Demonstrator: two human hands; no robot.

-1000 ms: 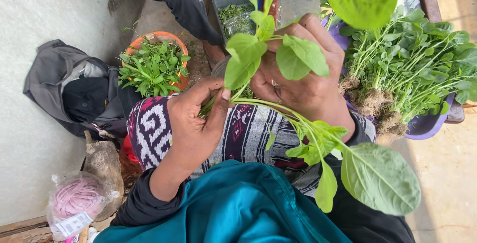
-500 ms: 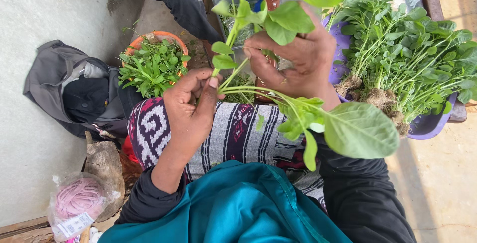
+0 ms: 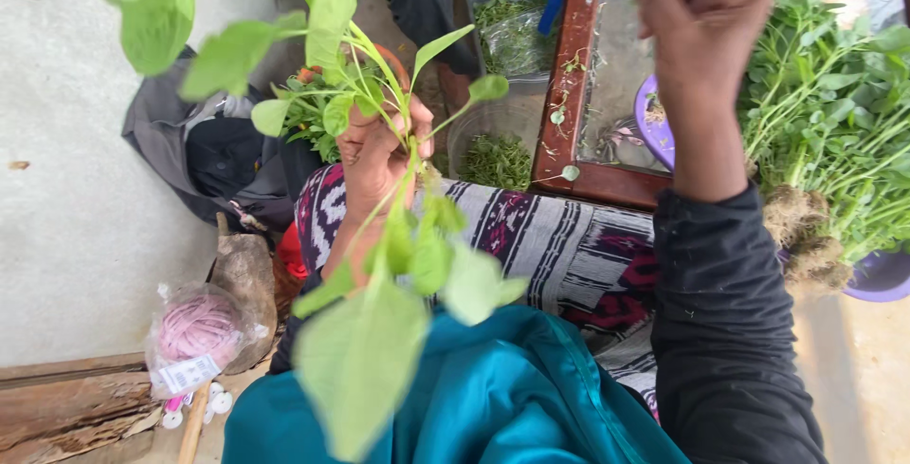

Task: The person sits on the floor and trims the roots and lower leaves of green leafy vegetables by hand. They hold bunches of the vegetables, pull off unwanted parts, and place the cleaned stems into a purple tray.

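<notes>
My left hand (image 3: 377, 156) grips a bunch of leafy green stems (image 3: 365, 236) and holds it up close to the camera; the leaves fan out above and below the fist. My right hand (image 3: 700, 18) is raised over the wooden-framed glass table (image 3: 569, 142), its fingers curled; what lies inside them is hidden. To its right a purple basin (image 3: 877, 274) holds a heap of leafy greens with roots (image 3: 834, 142).
A grey tub with picked greens (image 3: 512, 28) and a clear container of greens (image 3: 498, 156) stand ahead, beside another person's dark sleeve (image 3: 417, 0). A dark bag (image 3: 213, 161), an orange basket of greens (image 3: 303, 113) and a bagged pink yarn ball (image 3: 194, 331) lie left.
My left hand has lifted the stems up towards the camera. My right hand has let go of them and risen to the upper right.
</notes>
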